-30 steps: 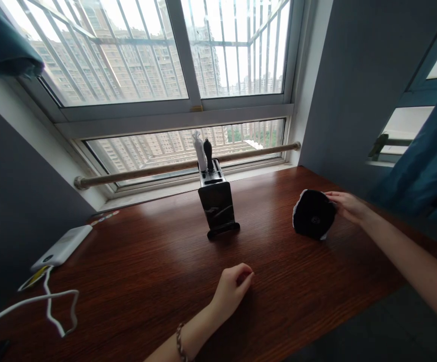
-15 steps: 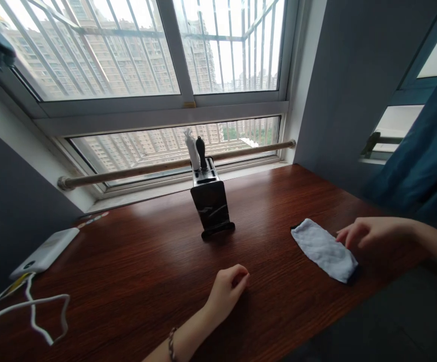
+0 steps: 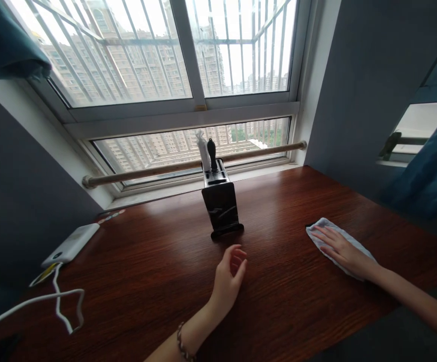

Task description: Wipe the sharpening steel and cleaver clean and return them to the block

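My right hand (image 3: 341,249) lies flat, fingers stretched out, on top of a folded white cloth (image 3: 359,246) on the right side of the table. A dark edge of the cloth shows at its far left corner. My left hand (image 3: 229,274) is over the middle of the table, fingers loosely curled and thumb apart, with nothing in it. Just beyond it stands a black knife block (image 3: 221,205) holding a black-handled knife (image 3: 212,153) and a white-handled tool (image 3: 203,151) whose kind I cannot make out.
On the brown wooden table (image 3: 158,256), a white power bank (image 3: 71,245) with a white cable (image 3: 58,296) lies at the left. Behind the table is a barred window with a horizontal rail (image 3: 146,173). A blue curtain (image 3: 425,176) hangs at the right.
My right hand has moved left and down flat onto the cloth from its near edge. My left hand has uncurled from a closer fist and reached slightly forward. The view has shifted a little left.
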Motion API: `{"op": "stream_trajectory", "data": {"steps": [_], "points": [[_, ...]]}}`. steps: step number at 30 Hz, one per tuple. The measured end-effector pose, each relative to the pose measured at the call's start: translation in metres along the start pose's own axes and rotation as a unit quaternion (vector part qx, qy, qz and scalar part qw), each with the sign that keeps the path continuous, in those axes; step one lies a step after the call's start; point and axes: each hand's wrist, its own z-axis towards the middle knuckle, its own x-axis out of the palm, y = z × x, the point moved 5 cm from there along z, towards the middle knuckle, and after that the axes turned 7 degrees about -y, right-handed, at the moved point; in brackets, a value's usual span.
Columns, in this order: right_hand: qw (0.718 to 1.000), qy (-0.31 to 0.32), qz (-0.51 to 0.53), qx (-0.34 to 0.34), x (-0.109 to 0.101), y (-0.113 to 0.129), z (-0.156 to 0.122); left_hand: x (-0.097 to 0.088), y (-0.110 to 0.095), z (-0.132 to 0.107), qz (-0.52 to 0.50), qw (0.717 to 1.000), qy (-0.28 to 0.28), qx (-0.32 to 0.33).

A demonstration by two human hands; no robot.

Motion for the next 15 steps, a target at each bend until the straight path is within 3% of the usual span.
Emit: {"op": "stream_trajectory", "data": {"steps": [3, 5, 8, 10, 15], "points": [[0.994, -0.087, 0.069, 0.022, -0.001, 0.04, 0.025, -0.024, 0.009, 0.019, -0.035, 0.987, -0.146, 0.048], [0.986, -0.12, 0.115, 0.029, 0.009, 0.083, 0.045, -0.035, 0.017, 0.032, -0.019, 0.983, -0.167, 0.078], [0.971, -0.149, 0.187, 0.001, 0.031, 0.15, 0.082, -0.047, 0.029, 0.048, 0.001, 0.988, -0.117, 0.1], [0.962, -0.172, 0.214, 0.009, 0.048, 0.18, 0.11, -0.052, 0.035, 0.054, -0.032, 0.992, -0.071, 0.101], [0.938, -0.221, 0.257, 0.076, 0.088, 0.212, 0.164, -0.057, 0.044, 0.06, -0.121, 0.987, 0.012, 0.109]]}}
